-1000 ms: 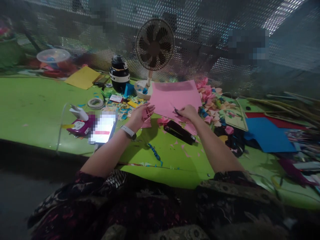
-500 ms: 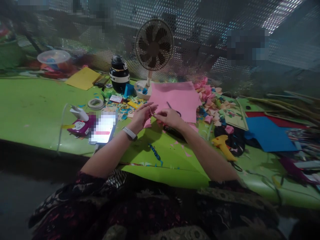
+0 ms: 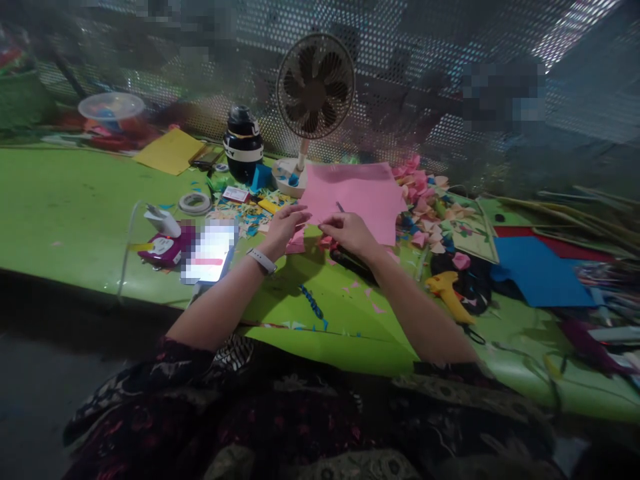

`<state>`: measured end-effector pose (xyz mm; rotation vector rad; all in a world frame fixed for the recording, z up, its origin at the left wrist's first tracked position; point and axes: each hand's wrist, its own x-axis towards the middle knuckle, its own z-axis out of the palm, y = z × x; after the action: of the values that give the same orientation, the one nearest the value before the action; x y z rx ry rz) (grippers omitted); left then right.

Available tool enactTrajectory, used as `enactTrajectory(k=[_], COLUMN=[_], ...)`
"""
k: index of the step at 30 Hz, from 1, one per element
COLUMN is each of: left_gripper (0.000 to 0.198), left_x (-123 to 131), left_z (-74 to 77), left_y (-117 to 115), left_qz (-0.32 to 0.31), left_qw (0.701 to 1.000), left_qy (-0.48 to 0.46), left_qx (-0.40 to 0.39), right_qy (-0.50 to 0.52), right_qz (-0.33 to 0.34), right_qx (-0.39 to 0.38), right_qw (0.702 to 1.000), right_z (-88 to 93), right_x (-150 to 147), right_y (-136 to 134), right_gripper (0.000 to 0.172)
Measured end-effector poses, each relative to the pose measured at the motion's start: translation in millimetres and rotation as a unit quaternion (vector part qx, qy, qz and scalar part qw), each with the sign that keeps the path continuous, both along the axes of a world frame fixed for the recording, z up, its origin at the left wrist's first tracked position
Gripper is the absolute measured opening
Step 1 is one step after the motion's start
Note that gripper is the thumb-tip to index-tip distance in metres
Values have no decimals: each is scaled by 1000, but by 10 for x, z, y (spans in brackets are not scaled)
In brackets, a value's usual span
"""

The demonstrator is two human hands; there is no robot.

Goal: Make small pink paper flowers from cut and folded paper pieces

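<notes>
My left hand [image 3: 286, 230], with a pale band on the wrist, is held over the green worktop, its fingers drawn together. Whatever it holds is too small to make out. Just to its right, my right hand [image 3: 349, 235] pinches thumb and forefinger together around something tiny and indistinct. A narrow gap separates the fingertips. Below and between the hands lie pink paper pieces [image 3: 295, 242]. Behind them is a large pink sheet [image 3: 353, 187], with a dark scissors blade [image 3: 341, 207] on it, partly hidden by my right hand. A blue braided strip [image 3: 311, 301] lies nearer me.
A lit phone [image 3: 213, 250], a purple box [image 3: 167, 247] and a tape roll [image 3: 195, 203] are left. A fan [image 3: 315, 87] and dark bottle [image 3: 243, 147] stand behind. Right are folded paper pieces [image 3: 423, 190], a yellow glue gun [image 3: 450, 297] and blue paper [image 3: 543, 272].
My hands have drawn slightly apart; earlier the fingertips met around a small pink strip. The whole view has shifted slightly.
</notes>
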<state>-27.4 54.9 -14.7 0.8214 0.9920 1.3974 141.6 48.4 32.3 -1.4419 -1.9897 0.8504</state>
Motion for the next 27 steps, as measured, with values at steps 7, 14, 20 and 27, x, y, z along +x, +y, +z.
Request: enactTrajectory(k=[7,14,20,27], left_gripper=[7,6,22,5], left_x=[15,72,59,22], left_z=[60,132,276,189], left_y=[-78,-234,-311,-231], left_qz=[63,31,61,52], left_qw=[983,954,965,902], left_qy=[118,193,141,301], left_qx=[129,227,211,305], right_qy=[-28,-51,-178,-350], right_qz=[-27,-19,-19,-40], right_qx=[56,91,146,227], right_qw=[998,994,973,908], right_z=[27,16,57,110], right_x=[93,9,10,28], right_y=[-9,-160,-295,-400], right_gripper=[15,11,17,30])
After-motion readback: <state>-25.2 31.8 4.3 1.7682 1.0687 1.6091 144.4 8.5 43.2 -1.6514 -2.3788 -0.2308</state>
